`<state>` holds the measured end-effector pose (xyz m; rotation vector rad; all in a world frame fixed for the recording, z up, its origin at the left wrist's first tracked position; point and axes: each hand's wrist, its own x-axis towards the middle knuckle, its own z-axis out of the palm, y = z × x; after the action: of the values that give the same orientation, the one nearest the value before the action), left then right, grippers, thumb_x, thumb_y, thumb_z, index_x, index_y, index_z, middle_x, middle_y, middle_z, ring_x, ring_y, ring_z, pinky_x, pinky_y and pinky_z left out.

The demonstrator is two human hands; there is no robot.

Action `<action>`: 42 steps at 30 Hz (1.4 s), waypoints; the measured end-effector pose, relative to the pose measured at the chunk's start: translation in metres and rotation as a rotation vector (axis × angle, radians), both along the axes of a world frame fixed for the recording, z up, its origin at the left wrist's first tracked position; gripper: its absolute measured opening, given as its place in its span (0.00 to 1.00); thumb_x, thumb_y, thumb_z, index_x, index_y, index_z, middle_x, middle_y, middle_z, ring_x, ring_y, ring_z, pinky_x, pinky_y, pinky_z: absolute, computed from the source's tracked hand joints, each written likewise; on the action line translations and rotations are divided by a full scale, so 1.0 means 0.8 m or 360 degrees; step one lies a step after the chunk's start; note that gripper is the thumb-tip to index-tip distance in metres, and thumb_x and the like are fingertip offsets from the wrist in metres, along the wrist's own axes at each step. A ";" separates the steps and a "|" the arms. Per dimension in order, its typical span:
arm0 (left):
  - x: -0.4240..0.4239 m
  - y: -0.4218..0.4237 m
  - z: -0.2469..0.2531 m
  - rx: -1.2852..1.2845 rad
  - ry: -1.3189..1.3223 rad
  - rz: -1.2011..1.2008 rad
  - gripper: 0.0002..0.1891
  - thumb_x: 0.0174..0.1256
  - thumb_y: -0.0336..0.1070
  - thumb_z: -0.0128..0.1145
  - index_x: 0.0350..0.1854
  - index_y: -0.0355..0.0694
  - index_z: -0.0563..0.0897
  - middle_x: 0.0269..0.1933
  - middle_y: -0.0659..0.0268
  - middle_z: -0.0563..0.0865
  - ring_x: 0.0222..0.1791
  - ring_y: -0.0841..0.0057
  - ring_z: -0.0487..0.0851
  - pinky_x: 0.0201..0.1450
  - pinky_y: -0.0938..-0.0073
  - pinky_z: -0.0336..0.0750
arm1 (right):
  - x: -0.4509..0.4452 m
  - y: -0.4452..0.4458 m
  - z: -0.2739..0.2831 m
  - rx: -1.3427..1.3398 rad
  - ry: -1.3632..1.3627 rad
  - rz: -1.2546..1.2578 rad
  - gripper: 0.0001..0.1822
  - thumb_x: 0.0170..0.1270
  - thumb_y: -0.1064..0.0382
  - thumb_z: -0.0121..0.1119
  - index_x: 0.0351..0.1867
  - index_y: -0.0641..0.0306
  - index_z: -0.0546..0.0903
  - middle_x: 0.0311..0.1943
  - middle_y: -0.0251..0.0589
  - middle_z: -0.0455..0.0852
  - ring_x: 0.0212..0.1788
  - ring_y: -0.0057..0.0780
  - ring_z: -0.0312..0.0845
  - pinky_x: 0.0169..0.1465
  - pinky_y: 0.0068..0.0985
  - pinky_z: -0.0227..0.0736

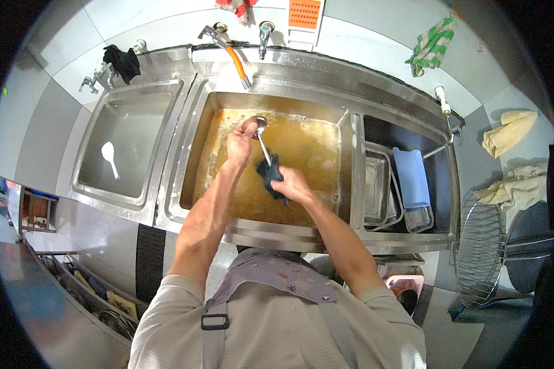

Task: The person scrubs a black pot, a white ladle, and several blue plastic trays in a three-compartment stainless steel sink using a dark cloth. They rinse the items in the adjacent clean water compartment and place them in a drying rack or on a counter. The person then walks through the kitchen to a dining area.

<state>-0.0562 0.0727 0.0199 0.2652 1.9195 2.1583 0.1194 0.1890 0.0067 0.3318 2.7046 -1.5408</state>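
Note:
My left hand point(240, 144) grips a metal ladle point(263, 148) by its bowl end, near the far side of the middle sink. The handle slants down toward my right hand point(292, 183), which is closed around a dark scrubbing cloth point(270, 176) wrapped about the lower handle. Both hands are above the cloudy yellow-brown water point(300, 152) that fills the stainless steel middle sink point(267, 100). Foam lines the water's edges. The far end of the handle is hidden by the cloth.
A white rice paddle point(109, 157) lies in the left sink point(79, 182). Metal pans point(376, 184) and a blue plastic tray point(413, 177) stand in the right sink. An orange-hosed faucet point(237, 64) overhangs the middle sink's back rim. A wire basket point(481, 253) hangs at right.

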 end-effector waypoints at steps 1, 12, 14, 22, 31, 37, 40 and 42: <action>-0.027 -0.020 -0.032 0.0214 0.0071 0.0057 0.10 0.69 0.46 0.66 0.42 0.47 0.89 0.35 0.68 0.89 0.32 0.80 0.83 0.40 0.73 0.77 | 0.004 -0.013 0.004 0.0080 -0.0080 0.0194 0.13 0.56 0.61 0.66 0.40 0.66 0.83 0.30 0.45 0.88 0.34 0.36 0.86 0.41 0.34 0.78; -0.019 -0.035 0.016 0.0462 -0.0784 -0.0067 0.10 0.80 0.32 0.45 0.49 0.33 0.78 0.37 0.56 0.89 0.35 0.67 0.89 0.34 0.70 0.84 | 0.042 0.048 -0.019 0.0011 -0.0074 -0.0160 0.21 0.71 0.49 0.59 0.53 0.64 0.83 0.44 0.47 0.88 0.42 0.46 0.87 0.47 0.41 0.83; -0.016 -0.041 -0.005 0.0525 -0.0814 -0.0075 0.11 0.79 0.28 0.41 0.50 0.26 0.76 0.39 0.51 0.88 0.37 0.61 0.89 0.38 0.67 0.87 | 0.031 0.028 0.004 -0.0938 -0.0298 -0.0278 0.24 0.75 0.44 0.54 0.56 0.63 0.81 0.48 0.45 0.87 0.41 0.38 0.87 0.45 0.36 0.83; -0.013 -0.042 -0.085 0.0143 -0.0957 0.0051 0.08 0.69 0.24 0.54 0.48 0.32 0.79 0.41 0.54 0.88 0.38 0.63 0.89 0.35 0.67 0.85 | 0.030 -0.013 -0.011 -0.0635 -0.0618 -0.0069 0.13 0.74 0.52 0.55 0.40 0.59 0.78 0.20 0.25 0.67 0.19 0.16 0.58 0.22 0.23 0.52; -0.026 -0.072 -0.185 -0.1211 -0.0012 -0.0607 0.09 0.64 0.30 0.52 0.40 0.32 0.83 0.44 0.50 0.86 0.46 0.59 0.87 0.45 0.56 0.84 | 0.045 0.028 -0.054 0.0219 -0.0558 0.0129 0.16 0.70 0.53 0.55 0.35 0.67 0.81 0.23 0.49 0.83 0.23 0.42 0.81 0.28 0.40 0.73; -0.014 -0.063 -0.082 0.1003 -0.1212 -0.0414 0.20 0.62 0.29 0.48 0.54 0.31 0.82 0.60 0.48 0.83 0.55 0.55 0.85 0.56 0.52 0.82 | 0.057 0.029 -0.028 0.1379 0.0239 -0.0087 0.12 0.70 0.56 0.57 0.38 0.65 0.76 0.25 0.51 0.82 0.26 0.49 0.83 0.27 0.44 0.76; 0.006 -0.061 -0.003 0.1474 -0.1075 -0.0616 0.25 0.64 0.35 0.46 0.62 0.29 0.77 0.62 0.46 0.81 0.58 0.54 0.83 0.59 0.51 0.80 | 0.057 0.026 0.016 0.1478 0.0395 -0.0273 0.11 0.70 0.55 0.59 0.39 0.61 0.77 0.27 0.46 0.80 0.28 0.49 0.81 0.31 0.42 0.77; 0.010 -0.061 0.019 0.1657 -0.1045 -0.0690 0.26 0.63 0.34 0.49 0.63 0.28 0.75 0.63 0.44 0.81 0.63 0.53 0.80 0.63 0.51 0.79 | 0.054 0.031 0.014 0.1523 0.0449 -0.0281 0.11 0.70 0.56 0.58 0.39 0.61 0.76 0.29 0.47 0.80 0.31 0.49 0.81 0.34 0.43 0.77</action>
<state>-0.0481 0.0237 0.0352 0.0940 0.2756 2.2971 0.1626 0.2142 0.0178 0.3686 3.5247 -0.1789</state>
